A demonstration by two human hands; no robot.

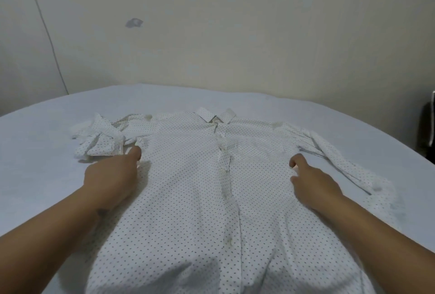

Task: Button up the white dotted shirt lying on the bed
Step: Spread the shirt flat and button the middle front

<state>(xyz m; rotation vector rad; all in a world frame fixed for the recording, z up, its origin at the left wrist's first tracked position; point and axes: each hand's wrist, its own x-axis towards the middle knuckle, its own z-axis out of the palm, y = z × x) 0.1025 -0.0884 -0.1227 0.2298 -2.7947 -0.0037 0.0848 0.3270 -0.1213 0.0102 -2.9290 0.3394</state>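
- White dotted shirt [188, 187] lies flat on the bed [42, 152] (front up).
- Left hand [113, 176] and right hand [313, 185] rest at its sides, fingers curled; what they hold, I cannot tell.

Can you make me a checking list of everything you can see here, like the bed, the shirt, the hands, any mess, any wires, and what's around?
Surface: bed with a pale sheet, fairly smooth.
Job's things: white dotted shirt lies front up, collar at the far end. The front edges meet down the middle; whether the buttons are done up is too blurry to tell. One sleeve is bunched up, the other lies out to the side.
Clutter: nothing seen.
Hands: left hand and right hand both rest on the shirt's sides, fingers curled; whether they pinch cloth cannot be told.
Cables: a thin line runs down the wall; it may be a wire.
Surroundings: cream wall with a grey mark; a dark object at the right edge.
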